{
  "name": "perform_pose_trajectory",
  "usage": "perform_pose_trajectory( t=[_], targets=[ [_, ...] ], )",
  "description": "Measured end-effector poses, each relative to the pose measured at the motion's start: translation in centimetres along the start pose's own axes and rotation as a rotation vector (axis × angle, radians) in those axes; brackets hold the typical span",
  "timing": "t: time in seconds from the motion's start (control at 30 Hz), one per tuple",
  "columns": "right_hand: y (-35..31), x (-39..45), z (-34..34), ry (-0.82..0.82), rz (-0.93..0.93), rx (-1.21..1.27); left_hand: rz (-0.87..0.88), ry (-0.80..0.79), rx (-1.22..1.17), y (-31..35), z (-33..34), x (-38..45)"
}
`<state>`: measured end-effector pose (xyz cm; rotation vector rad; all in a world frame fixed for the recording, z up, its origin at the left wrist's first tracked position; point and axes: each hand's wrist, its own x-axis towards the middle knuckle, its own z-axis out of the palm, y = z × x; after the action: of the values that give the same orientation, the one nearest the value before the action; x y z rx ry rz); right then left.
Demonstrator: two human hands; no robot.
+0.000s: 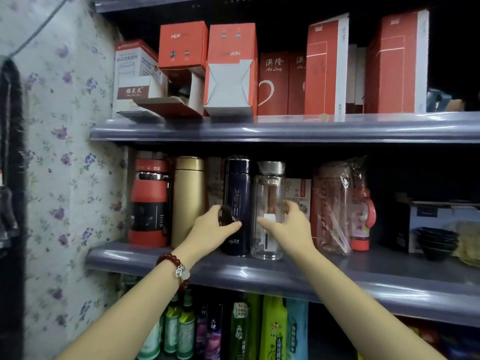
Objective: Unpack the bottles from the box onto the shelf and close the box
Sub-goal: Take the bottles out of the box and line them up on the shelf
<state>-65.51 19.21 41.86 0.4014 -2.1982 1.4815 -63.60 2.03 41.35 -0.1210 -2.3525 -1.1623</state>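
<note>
Two bare hands reach to the middle shelf (259, 271), a smooth grey board with a rounded, glossy plastic-wrapped lip. The left hand (215, 227), a dark red bead bracelet (172, 266) on its wrist, grips the navy bottle (237, 193), a slim glossy cylinder standing upright near the shelf's front edge; thumb and fingers (231, 226) curl round its lower half. The right hand (285, 226) grasps the glass bottle (268, 203), a clear straight-walled cylinder with a metal cap, upright and touching the navy one at its 3 o'clock; the thumb lies across the glass front, fingers wrapping the far side.

At 9 o'clock from the navy bottle stands a matte gold flask (189, 198), and beyond it a red jug (149, 201) with a black label band. At 3 o'clock from the glass bottle, a pink bottle (335, 206) sits in crinkled clear film, a small red bottle (361, 222) just beside it. Stacked dark bowls (436, 242) rest further right.

On the top shelf (285, 128), at 12 o'clock, stand red cardboard cartons (327, 68), two of them with bottom flaps hanging open (228, 92). Below, at 6 o'clock, green and purple plastic bottles (274, 331) crowd the lowest tier. Floral wallpaper (65, 152) covers the wall at 9 o'clock.
</note>
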Motion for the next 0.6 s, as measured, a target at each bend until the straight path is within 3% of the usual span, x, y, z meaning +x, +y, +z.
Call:
perform_pose_trajectory(
  t=[0.2,0.33,0.6],
  targets=[
    [-0.5,-5.6,-0.1,-0.04,-0.205,-0.208,0.117,0.017,0.216,-0.7,-2.6,-5.0],
    [-0.8,-8.9,2.0,-0.183,-0.287,-0.303,0.163,0.044,0.381,-2.1,-4.3,-8.9],
    [0.8,-15.3,11.7,-0.52,-0.292,-0.265,-0.095,0.037,0.499,-9.5,-6.0,-19.2]
  ],
)
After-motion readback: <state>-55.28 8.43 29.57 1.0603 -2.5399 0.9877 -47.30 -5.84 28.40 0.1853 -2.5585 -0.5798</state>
